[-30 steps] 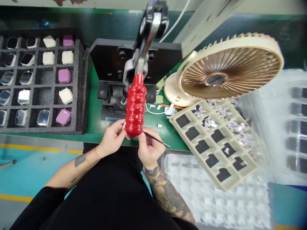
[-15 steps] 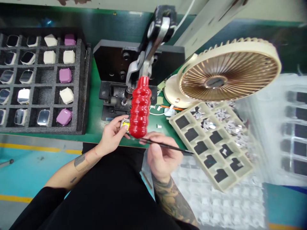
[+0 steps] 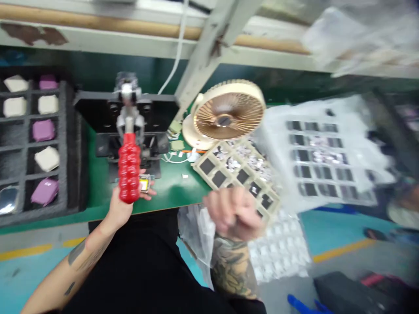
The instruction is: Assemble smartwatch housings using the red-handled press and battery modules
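Note:
My left hand (image 3: 122, 207) holds a small device with a yellow face (image 3: 144, 185) below the press; the red ribbed handle (image 3: 129, 168) covers part of that hand. The black press (image 3: 153, 113) stands behind it on the green table. Over the near edge of the divided beige tray (image 3: 203, 178), my right hand (image 3: 234, 211) is curled and smeared by motion, so what its fingers hold, if anything, cannot be made out. Black pieces and small white pieces lie in the tray's compartments.
A foam tray (image 3: 73, 174) with white and purple square pieces is at the left. Behind the beige tray stands a fan (image 3: 229, 115). Farther right lies a plastic-covered sheet of dark squares (image 3: 304, 172). A slanted post (image 3: 199, 61) rises behind the press.
The view has swung to the right. My right hand has moved from beside the red handle to over the beige tray, and the dark tweezers it held no longer show. My left hand's fingers have spread somewhat.

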The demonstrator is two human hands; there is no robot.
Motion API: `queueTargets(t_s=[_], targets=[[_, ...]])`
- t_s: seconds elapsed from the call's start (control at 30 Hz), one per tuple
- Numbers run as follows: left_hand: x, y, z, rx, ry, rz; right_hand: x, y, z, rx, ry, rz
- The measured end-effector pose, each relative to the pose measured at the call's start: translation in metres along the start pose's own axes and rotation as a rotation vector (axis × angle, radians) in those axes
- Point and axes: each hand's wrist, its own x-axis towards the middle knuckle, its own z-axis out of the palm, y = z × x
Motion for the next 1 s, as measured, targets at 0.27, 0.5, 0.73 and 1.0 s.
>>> queueTargets(t_s=[0.27,0.5,0.73,1.0], targets=[[-0.007,-0.016,-0.001,0.234,-0.043,0.072,0.046,-0.08,-0.153,-0.733,0.951,-0.708],[-0.006,-0.016,-0.005,0.339,-0.039,0.085,0.023,-0.007,-0.053,-0.784,0.628,-0.555],[-0.007,-0.012,-0.006,0.379,-0.039,0.129,0.008,0.068,0.026,-1.089,-0.285,-0.47],[-0.007,-0.01,-0.003,0.338,-0.046,0.144,-0.009,0.067,0.011,-1.08,-0.071,-0.364]])
